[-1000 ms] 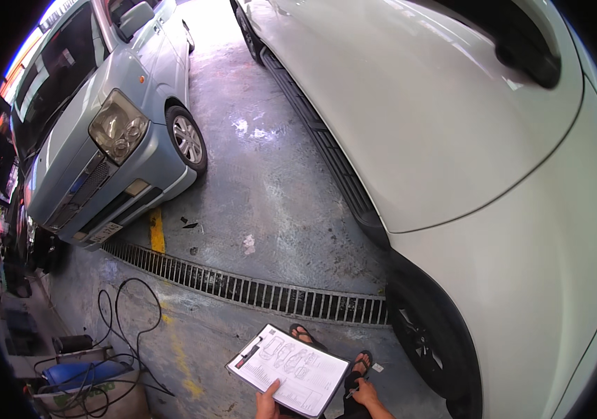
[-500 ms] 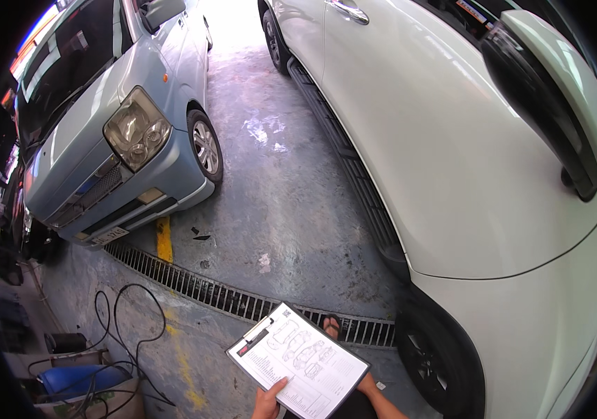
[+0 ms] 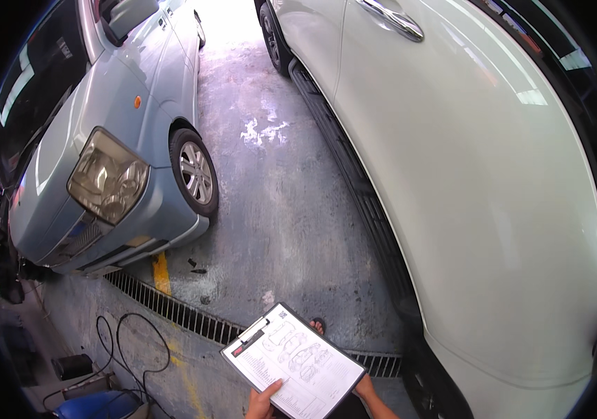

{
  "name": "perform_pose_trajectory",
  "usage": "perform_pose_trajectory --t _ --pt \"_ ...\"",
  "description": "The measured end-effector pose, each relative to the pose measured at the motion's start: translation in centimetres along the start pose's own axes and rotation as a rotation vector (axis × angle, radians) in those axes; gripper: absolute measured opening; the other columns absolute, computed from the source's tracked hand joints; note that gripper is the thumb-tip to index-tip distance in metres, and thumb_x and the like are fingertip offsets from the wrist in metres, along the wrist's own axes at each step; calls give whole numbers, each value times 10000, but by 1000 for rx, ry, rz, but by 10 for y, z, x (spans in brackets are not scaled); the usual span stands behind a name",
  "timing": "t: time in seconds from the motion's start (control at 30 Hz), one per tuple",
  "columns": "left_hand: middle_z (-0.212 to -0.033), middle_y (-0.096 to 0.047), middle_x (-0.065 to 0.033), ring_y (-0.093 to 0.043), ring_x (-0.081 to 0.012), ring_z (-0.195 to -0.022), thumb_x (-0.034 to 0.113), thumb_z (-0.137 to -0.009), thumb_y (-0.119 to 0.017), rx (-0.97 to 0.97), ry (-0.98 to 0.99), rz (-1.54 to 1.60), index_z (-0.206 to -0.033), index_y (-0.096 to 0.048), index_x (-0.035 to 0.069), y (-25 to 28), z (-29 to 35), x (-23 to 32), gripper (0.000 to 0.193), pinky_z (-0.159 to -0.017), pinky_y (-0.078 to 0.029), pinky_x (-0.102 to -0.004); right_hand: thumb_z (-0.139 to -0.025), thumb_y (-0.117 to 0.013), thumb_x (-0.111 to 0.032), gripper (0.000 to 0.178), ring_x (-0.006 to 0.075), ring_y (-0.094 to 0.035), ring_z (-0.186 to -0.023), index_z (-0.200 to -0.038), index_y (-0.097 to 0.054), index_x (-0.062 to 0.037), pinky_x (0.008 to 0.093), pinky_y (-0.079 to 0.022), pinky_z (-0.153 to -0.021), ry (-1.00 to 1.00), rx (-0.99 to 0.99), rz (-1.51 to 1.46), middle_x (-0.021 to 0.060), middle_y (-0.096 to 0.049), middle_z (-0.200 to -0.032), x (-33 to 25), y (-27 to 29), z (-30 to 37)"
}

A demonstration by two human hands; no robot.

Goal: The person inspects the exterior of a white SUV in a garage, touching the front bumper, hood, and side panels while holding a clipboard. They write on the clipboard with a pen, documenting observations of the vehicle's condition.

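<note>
A clipboard with a white printed form, showing car outline drawings and lines of text, lies tilted in front of me at the bottom of the view. Its metal clip pins the sheet along the upper left edge. My left hand grips the near left edge, thumb pressed on the paper. At the right edge, my right hand holds the board from the side, its fingers mostly hidden beneath it. Past the board's far edge shows a sandalled foot.
A white car with a black side step stands close on the right. On the left is a light blue van. A drain grate crosses the floor. Black hoses and a blue container sit lower left.
My view has moved forward between the vehicles; the white car's mirror has left the view, and its door handle shows more fully. Both hands keep their hold on the clipboard.
</note>
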State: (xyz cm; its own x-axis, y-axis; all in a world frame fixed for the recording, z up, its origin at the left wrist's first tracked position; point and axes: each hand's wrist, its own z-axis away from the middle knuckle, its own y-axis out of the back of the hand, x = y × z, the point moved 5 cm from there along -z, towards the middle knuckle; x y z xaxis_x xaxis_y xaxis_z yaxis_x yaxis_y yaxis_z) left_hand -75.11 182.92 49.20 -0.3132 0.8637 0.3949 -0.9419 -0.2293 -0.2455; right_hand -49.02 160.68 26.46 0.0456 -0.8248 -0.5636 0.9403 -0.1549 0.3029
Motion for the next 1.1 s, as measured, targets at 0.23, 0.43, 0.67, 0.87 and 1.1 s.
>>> perform_pose_trajectory --t 0.23,0.43,0.67,0.87,1.1 --pt "-1322 -599 -240 -633 -340 -1185 -2 -890 -711 -44 -27 9 -1463 -398 -80 -64 -77 97 658 -1008 -541 -453 -1089 -457 -437 504 175 -665 -952 -1216 -710 -20 334 -514 -850 15 156 -292 93 -729 -1010 -142 46 -83" --pt "-1327 -603 -228 -631 -323 -1189 6 -876 -737 -154 -18 -63 -1456 -410 -81 -129 -145 203 672 -999 -542 -444 -1105 -355 -529 657 144 -616 -815 -1125 -755 -9 318 -498 -735 29 253 -261 74 -698 -889 -306 86 -131" --pt "-1221 -665 -216 -668 -276 -1091 23 -842 -799 -234 -69 -267 -1363 -516 -114 -187 -250 341 608 -934 -548 -389 -1119 -306 -519 704 135 -621 -758 -1122 -733 41 284 -523 -699 214 537 -436 86 -681 -879 -467 120 -212" --pt "-1223 -670 -223 -673 -290 -1089 11 -820 -801 -222 -69 -283 -1355 -520 -119 -240 -313 432 618 -930 -546 -395 -1091 -483 -284 392 164 -632 -857 -1127 -731 17 306 -528 -747 503 481 -255 93 -654 -1001 -656 141 -276" --pt "-1240 -675 -205 -671 -298 -1105 35 -799 -832 -232 0 -387 -1373 -524 -95 -315 -416 495 664 -950 -539 -415 -935 -670 -56 226 250 -671 -896 -1138 -738 15 328 -540 -777 731 378 -71 150 -670 -1025 -819 144 -400"
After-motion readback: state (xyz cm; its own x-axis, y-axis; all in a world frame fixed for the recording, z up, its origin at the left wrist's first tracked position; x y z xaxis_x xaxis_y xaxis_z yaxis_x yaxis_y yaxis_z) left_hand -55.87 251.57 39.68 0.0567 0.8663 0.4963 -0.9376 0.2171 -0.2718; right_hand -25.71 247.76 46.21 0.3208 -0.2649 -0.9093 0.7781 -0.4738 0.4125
